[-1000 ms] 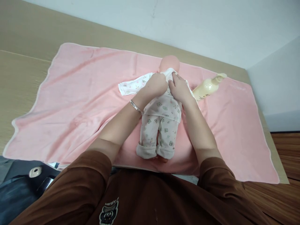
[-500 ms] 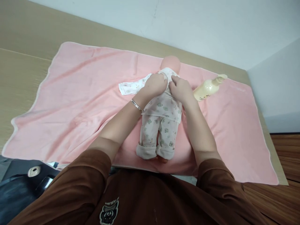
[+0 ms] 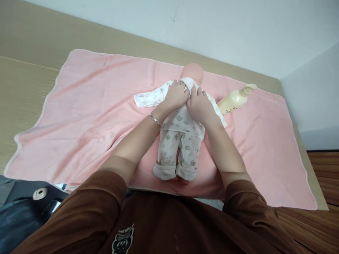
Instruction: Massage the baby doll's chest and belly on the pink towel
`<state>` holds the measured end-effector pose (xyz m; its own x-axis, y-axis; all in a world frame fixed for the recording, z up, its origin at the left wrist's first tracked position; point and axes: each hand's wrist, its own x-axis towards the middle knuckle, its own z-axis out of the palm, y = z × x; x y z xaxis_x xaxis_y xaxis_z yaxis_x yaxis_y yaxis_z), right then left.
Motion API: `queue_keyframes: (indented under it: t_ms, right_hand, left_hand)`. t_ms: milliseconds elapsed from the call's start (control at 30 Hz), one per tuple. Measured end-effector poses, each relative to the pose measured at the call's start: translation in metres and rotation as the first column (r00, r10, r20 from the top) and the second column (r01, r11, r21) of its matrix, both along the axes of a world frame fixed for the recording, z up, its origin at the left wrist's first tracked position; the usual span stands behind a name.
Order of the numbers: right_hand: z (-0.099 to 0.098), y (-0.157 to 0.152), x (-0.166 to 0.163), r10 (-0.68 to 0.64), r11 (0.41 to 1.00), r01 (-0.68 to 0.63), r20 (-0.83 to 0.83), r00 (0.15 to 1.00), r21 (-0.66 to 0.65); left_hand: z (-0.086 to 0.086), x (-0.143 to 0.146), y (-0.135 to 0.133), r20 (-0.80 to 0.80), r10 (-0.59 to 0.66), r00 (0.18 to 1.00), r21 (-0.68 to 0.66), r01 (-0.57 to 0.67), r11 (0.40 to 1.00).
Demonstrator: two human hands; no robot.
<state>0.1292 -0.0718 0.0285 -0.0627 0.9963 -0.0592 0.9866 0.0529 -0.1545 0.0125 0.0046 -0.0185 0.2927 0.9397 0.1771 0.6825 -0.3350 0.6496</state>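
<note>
Baby doll with a round, bald, pink head and white printed clothes [image 3: 182, 120]: one, laid lengthwise at the middle of the bench, head far, legs near. From my remote post I cannot tell whether it lies face up.

White printed cloth top [image 3: 185, 121]: on the doll; left sleeve laid out towards the left, right sleeve partly behind my right wrist, its cuff showing at the right.

White printed trousers with rolled cuffs [image 3: 182, 151]: legs side by side, a little of the feet showing.

Left hand [image 3: 178, 94]: bent fingers resting on the upper part of the top; I cannot tell whether they grip cloth. Silver bangle [image 3: 155, 120] at the wrist.

Right hand [image 3: 200, 102]: just beside the left, fingers slightly spread over the top; any pinch is hidden from me.

Pale yellow pump bottle [image 3: 234, 100]: right of the doll, near the right cuff; slanted in my view, standing or lying uncertain.

Pink blanket with white edging [image 3: 106, 106]: spread beneath doll and bottle.

Light wood-coloured bench [image 3: 26, 42]: under the blanket, white wall [image 3: 212, 28] along its far side.
</note>
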Motion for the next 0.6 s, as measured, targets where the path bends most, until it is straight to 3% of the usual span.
queue_keyframes:
  t_ms: [200, 433, 600]
  right_hand:
    - [-0.003, 0.012, 0.011, 0.082, 0.996, -0.080, -0.068, 0.994, 0.040]
    - [-0.028, 0.040, 0.031, -0.058, 0.994, 0.071, -0.155, 0.986, 0.080]
    - [-0.020, 0.036, 0.027, -0.045, 0.994, 0.061, -0.175, 0.984, 0.088]
  left_hand:
    - [-0.019, -0.005, 0.003, 0.235, 0.019, 0.972, 0.102, -0.044, 0.994]
    - [-0.022, -0.006, 0.003, 0.269, 0.079, 0.960, 0.091, -0.107, 0.990]
    - [-0.022, -0.007, 0.003, 0.288, 0.080, 0.954, 0.094, -0.111, 0.989]
